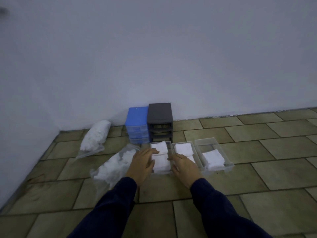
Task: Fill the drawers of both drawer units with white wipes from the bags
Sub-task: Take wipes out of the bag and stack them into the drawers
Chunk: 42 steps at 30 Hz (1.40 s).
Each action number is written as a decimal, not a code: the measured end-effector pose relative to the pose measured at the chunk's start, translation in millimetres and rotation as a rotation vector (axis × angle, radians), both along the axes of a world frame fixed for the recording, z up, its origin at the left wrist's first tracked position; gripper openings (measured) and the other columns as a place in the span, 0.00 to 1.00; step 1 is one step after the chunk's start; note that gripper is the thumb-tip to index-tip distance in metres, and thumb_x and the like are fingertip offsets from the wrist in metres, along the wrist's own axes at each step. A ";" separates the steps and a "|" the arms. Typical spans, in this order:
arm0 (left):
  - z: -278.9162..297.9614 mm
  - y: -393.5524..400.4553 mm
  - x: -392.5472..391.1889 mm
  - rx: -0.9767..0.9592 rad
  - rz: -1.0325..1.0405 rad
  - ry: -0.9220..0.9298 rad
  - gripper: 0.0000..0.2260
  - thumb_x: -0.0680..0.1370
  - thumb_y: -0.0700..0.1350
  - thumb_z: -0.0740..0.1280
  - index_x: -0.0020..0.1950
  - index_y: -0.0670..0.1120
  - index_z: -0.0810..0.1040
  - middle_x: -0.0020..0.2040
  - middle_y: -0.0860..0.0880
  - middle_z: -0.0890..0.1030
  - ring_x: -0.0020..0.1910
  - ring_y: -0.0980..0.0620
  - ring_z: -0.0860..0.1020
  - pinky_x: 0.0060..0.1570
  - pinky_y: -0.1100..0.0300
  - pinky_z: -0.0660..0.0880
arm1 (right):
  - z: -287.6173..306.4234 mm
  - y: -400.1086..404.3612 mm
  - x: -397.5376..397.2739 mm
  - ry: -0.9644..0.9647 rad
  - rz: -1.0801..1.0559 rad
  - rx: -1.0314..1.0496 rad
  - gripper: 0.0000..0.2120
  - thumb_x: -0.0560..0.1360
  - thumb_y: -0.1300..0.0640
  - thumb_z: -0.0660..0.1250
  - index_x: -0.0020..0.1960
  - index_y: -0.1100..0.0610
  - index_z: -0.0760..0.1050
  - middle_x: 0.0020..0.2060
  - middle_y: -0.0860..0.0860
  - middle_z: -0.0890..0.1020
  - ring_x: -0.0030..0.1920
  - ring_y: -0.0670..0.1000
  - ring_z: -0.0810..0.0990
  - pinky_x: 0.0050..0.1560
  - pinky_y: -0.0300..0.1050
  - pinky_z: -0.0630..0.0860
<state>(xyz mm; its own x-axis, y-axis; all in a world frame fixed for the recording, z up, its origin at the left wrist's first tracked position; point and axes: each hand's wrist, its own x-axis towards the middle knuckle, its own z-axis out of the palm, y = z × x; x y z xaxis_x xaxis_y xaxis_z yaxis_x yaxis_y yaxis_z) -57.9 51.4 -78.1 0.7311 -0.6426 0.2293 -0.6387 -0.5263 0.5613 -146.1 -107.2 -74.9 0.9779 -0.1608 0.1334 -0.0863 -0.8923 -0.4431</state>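
While both hands, left hand (pixel 143 160) and right hand (pixel 182 164), lie flat and released by the left clear plastic drawer (pixel 161 171), its folded white wipes (pixel 161 162) look full; the right drawer (pixel 215 155) is half filled. Beyond, the grey drawer unit (pixel 160 122) stands empty of 3 drawers.

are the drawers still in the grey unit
No, the grey unit shows empty slots, and three clear drawers holding white wipes lie on the floor before it.

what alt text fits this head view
A person's left hand and right hand reach around a clear drawer full of white wipes on a tiled floor. Two more drawers lie to its right; blue and grey drawer units stand behind.
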 end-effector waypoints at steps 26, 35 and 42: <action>0.1 163.7 61.5 -0.121 0.201 0.541 0.22 0.76 0.49 0.67 0.67 0.44 0.68 0.63 0.45 0.74 0.62 0.46 0.73 0.62 0.51 0.71 | 16.5 107.0 79.5 0.154 -0.050 0.232 0.16 0.78 0.67 0.55 0.64 0.63 0.71 0.60 0.60 0.76 0.61 0.58 0.74 0.55 0.39 0.67; -1.9 176.8 68.7 -0.221 0.122 0.447 0.17 0.76 0.45 0.67 0.63 0.51 0.68 0.60 0.52 0.73 0.60 0.54 0.72 0.57 0.64 0.68 | 29.9 126.0 94.1 -0.028 0.006 0.211 0.10 0.77 0.65 0.62 0.55 0.63 0.79 0.46 0.57 0.77 0.45 0.51 0.73 0.43 0.31 0.62; 9.0 178.2 66.7 -0.345 0.105 0.431 0.16 0.76 0.42 0.69 0.62 0.48 0.71 0.56 0.55 0.75 0.53 0.68 0.71 0.46 0.78 0.69 | 32.3 139.3 95.1 0.212 0.115 0.339 0.16 0.78 0.54 0.62 0.62 0.62 0.71 0.47 0.52 0.77 0.45 0.48 0.74 0.42 0.34 0.68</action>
<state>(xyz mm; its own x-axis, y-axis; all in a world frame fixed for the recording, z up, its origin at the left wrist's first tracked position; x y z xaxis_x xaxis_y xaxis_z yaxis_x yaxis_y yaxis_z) 8.8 229.6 -69.1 0.8613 -0.5019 0.0796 -0.2673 -0.3142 0.9110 -51.0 32.1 -42.5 0.9922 -0.0491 -0.1146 -0.1155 -0.7082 -0.6965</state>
